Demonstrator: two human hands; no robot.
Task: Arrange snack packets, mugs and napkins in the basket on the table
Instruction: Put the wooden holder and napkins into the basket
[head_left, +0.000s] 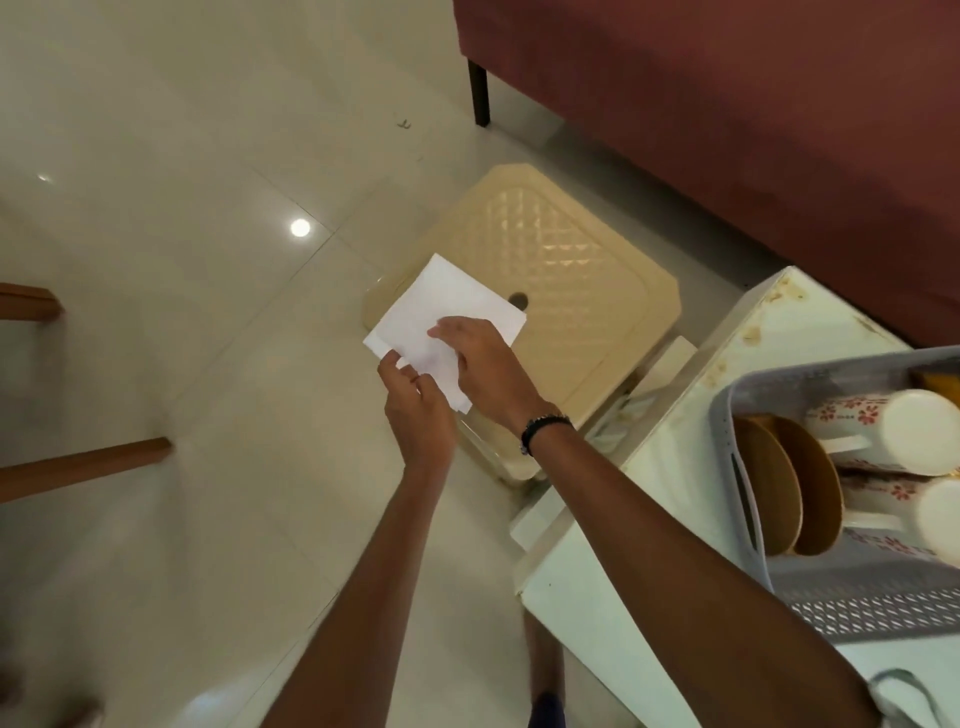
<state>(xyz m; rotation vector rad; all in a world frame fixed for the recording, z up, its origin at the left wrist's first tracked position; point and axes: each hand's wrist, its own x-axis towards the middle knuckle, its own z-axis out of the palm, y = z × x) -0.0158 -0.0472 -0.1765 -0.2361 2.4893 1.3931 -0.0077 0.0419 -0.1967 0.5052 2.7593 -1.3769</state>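
Both hands are holding a white napkin (447, 306) out over the cream plastic stool (582, 270), well apart from the basket (748, 395) sitting at about four o'clock on the pale tabletop (597, 613). The left hand (415, 410) is pinching the napkin's near corner between thumb and fingers (390, 362), while the right hand (483, 364) is lying across its top, fingers grasping the sheet's near edge. They appear to be folding or squaring the sheet before it goes in.

Inside the basket two floral mugs (893, 431) are lying on their sides at three o'clock, with brown plates (789, 488) standing on edge beside them.

To do this well, the person should be aligning the corners, pressing one firm crease, then carrying the napkin flat toward a free gap beside the plates, so it is not crumpling against the mugs.
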